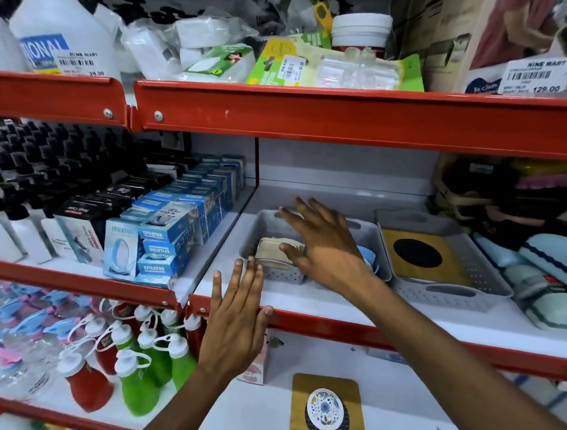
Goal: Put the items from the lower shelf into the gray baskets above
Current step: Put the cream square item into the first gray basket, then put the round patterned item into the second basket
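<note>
Inside, the left gray basket [279,274] holds flat beige items [274,251]

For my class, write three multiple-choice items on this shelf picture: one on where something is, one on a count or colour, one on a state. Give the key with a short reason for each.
1. Where does the yellow card with the black disc lie?
A. in the right gray basket
B. on the top shelf
C. among the bottles

2. How many gray baskets stand on the middle shelf?
A. one
B. two
C. four

3. What is the left hand doing?
A. gripping a bottle
B. holding a box
C. open, fingers spread, holding nothing

Key:
1 A, the card rests inside the right gray basket.
2 B, the left gray basket and the right one stand side by side.
3 C, the left hand is open at the shelf's red edge, while the right hand reaches over the left basket, where beige items lie.
</note>
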A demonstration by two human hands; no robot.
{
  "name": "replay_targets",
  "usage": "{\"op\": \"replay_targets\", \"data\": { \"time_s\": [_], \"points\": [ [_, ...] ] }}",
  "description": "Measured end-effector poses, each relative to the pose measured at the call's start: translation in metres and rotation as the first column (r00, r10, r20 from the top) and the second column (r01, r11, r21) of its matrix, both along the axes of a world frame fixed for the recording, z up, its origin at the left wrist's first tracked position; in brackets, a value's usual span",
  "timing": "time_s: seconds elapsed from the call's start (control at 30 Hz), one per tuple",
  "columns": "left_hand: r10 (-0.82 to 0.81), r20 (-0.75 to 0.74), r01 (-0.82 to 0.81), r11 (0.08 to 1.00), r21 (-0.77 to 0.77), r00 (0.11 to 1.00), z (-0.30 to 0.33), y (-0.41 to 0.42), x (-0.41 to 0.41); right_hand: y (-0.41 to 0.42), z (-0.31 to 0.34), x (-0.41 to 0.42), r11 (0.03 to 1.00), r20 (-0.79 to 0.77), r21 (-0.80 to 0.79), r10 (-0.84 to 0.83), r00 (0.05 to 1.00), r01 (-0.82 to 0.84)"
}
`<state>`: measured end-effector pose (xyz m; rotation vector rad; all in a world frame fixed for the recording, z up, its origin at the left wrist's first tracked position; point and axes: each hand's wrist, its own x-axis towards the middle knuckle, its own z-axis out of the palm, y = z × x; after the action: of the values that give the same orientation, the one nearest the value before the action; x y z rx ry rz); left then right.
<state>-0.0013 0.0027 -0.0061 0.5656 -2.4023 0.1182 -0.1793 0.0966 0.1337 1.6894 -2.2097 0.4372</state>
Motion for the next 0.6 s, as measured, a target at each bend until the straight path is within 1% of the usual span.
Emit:
{"op": "replay_targets", "data": {
  "time_s": [0.07, 0.17, 0.37, 0.47, 0.53, 0.6],
  "points": [
    [0.005, -0.009, -0.005, 1.0, -0.012, 1.0, -0.002, -0.001, -0.001, 0.023, -0.016, 0.006, 0.995, -0.085, -0.103, -0.005, 0.996, -0.004],
    [0.014, -0.026, -0.015, 1.0, -0.019, 1.0, -0.003, -0.004, -0.002, 0.053, -0.043, 0.009, 0.982, -0.184, -0.186, 0.011, 0.983, -0.046],
    [0.036, -0.053, -0.037, 0.999, -0.022, 0.998, -0.005, -0.003, -0.005, 0.102, -0.109, 0.006, 0.94, -0.301, -0.238, 0.17, 0.938, -0.246],
    [0.051, -0.045, -0.052, 0.998, -0.024, 0.998, -0.007, -0.002, -0.005, 0.123, -0.149, 0.003, 0.912, -0.336, -0.193, 0.284, 0.898, -0.361],
    [0.062, -0.047, -0.064, 0.997, -0.036, 0.997, -0.006, -0.001, -0.005, 0.135, -0.179, -0.001, 0.909, -0.35, -0.094, 0.352, 0.868, -0.407],
    [0.076, -0.054, -0.078, 0.996, -0.04, 0.996, -0.005, 0.001, -0.006, 0.144, -0.211, -0.005, 0.916, -0.313, 0.041, 0.391, 0.865, -0.399]
  ]
}}
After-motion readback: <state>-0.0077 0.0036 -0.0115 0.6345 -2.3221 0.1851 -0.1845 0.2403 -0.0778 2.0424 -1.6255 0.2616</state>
